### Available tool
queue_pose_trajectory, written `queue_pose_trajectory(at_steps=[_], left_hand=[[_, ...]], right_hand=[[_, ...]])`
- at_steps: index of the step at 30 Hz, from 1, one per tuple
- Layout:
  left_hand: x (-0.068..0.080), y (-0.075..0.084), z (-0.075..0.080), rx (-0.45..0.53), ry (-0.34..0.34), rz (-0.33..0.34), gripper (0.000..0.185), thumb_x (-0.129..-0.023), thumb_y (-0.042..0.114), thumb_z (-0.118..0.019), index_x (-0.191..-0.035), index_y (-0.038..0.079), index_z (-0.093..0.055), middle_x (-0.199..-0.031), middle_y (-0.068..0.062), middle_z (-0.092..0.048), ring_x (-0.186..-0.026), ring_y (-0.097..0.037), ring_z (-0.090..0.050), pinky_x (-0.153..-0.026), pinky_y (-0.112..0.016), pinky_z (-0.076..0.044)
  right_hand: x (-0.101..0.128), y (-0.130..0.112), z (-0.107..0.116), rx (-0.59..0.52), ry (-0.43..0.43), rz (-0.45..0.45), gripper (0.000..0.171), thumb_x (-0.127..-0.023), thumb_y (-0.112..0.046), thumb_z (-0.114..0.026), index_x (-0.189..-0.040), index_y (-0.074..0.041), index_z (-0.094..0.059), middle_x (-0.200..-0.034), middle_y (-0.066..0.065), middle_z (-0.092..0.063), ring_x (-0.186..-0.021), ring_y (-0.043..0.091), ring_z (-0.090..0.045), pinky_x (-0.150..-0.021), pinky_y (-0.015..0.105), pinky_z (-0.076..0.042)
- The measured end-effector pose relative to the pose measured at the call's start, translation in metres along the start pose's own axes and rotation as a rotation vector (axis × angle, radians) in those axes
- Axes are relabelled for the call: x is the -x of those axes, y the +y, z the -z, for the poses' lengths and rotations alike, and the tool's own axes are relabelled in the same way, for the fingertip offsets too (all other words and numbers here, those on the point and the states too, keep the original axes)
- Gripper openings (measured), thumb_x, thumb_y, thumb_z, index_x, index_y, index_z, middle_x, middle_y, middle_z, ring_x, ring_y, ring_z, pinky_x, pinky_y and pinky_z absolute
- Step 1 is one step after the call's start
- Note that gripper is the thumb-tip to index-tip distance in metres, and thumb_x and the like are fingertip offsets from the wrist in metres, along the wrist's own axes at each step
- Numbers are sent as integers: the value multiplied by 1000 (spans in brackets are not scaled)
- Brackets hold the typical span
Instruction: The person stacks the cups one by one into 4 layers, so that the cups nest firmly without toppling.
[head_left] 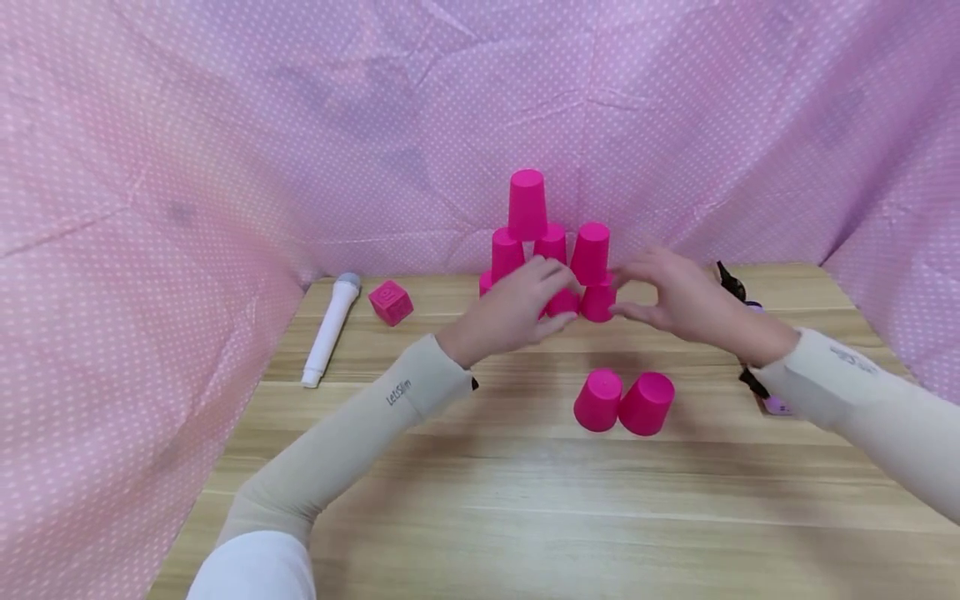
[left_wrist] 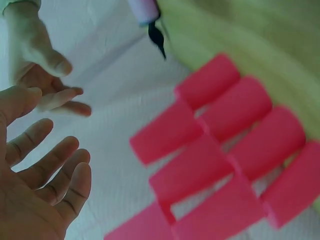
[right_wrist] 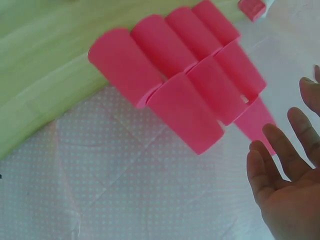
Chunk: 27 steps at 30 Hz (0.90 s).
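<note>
Pink cups stand upside down in a stacked pyramid at the back of the table, with one top cup (head_left: 527, 204) above a row of three, and a bottom row partly hidden by my left hand. My left hand (head_left: 517, 308) hovers before the stack, its fingers loosely bent and holding nothing; the left wrist view shows its bare palm. To the right of the stack, my right hand (head_left: 675, 296) is spread beside an end cup (head_left: 591, 252), and the right wrist view shows it empty too. Nearer me, two loose cups (head_left: 597, 400) stand upside down side by side.
At the left of the table lie a white stick (head_left: 330, 329) with a grey head and a pink cube (head_left: 391, 302) with raised marks. A lilac object (head_left: 776, 406) with black parts is partly hidden by my right forearm. Pink dotted cloth (head_left: 450, 125) hangs behind the table (head_left: 525, 517).
</note>
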<state>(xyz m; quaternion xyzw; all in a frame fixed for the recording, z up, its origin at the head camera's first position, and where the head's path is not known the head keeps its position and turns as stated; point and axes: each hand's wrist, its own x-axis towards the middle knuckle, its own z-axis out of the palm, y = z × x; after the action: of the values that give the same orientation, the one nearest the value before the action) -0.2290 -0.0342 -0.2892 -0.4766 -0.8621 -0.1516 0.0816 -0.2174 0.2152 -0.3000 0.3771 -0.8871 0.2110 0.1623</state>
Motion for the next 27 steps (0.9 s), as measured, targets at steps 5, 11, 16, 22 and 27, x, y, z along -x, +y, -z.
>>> queue_pose_trajectory(at_steps=[5,11,16,22,27], left_hand=[[9,18,-24,4,-88,-77,37,-85,31,-70,-115,11,-60,-116,-1,-55,-104,-14,-48,-89,-18,-39],[17,30,-51,26,-165,-110,37,-83,31,-72,-114,15,-60,-115,3,-53,-104,-10,-47,-87,-16,-39],[17,35,-67,20,-229,-84,45,-82,34,-73,-120,15,-59,-118,1,-53,-110,-11,-45,-92,-17,-38],[17,37,-76,3,-267,-54,52,-82,37,-73,-126,15,-57,-120,0,-51,-112,-11,-43,-92,-17,-39],[17,36,-79,14,-274,-46,52,-81,38,-73,-125,15,-57,-120,1,-51,-111,-10,-43,-91,-16,-39]], right_hand=[[41,-12,-4,-22,-14,71,29,-65,-9,-85,-88,-10,-67,-106,9,-65,-99,28,-58,-83,45,-46],[84,-21,-12,-25,-111,3,31,-63,-14,-87,-87,-17,-67,-105,2,-65,-95,21,-59,-77,38,-49],[104,-21,-20,-25,-131,-82,32,-64,-13,-87,-89,-18,-67,-108,4,-65,-96,22,-59,-77,40,-50],[112,-20,-27,-60,-136,-133,30,-68,-11,-85,-90,-20,-66,-109,1,-63,-100,22,-59,-80,41,-50],[113,-20,-28,-57,-116,-133,30,-68,-10,-85,-89,-20,-65,-108,1,-63,-99,21,-60,-79,40,-50]])
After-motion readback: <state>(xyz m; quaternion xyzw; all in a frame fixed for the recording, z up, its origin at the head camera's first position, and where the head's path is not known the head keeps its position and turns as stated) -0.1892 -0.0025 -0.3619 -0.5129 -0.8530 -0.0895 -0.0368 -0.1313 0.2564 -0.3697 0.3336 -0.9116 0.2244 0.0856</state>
